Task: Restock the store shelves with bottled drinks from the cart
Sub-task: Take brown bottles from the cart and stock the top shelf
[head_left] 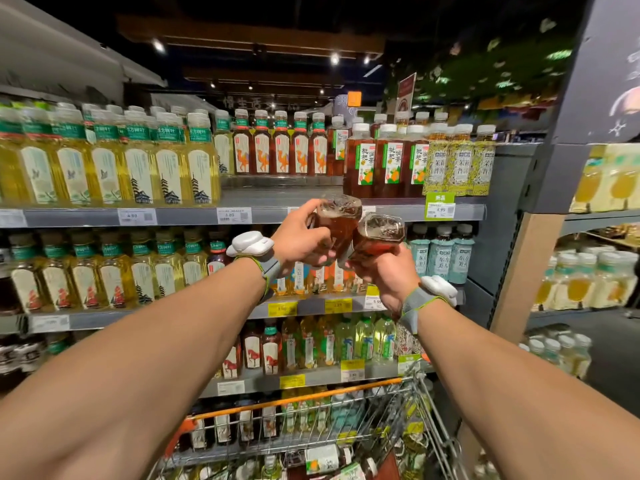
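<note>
My left hand [300, 237] grips a brown tea bottle [337, 220], raised with its base toward me, just below the top shelf's front edge [277, 213]. My right hand [384, 275] grips a second brown tea bottle [379, 235], tilted and touching the first. Both are held up in front of an open stretch of the top shelf, between the yellow tea bottles [169, 168] and the brown loquat tea bottles [391, 161]. The wire cart [398, 407] stands below with several bottles lying in it.
Behind the gap stand red-labelled brown bottles [280, 147]. Lower shelves [311, 308] are packed with tea bottles. A grey upright post [512, 237] bounds the shelving on the right, with another shelf unit [595, 271] of pale drinks beyond it.
</note>
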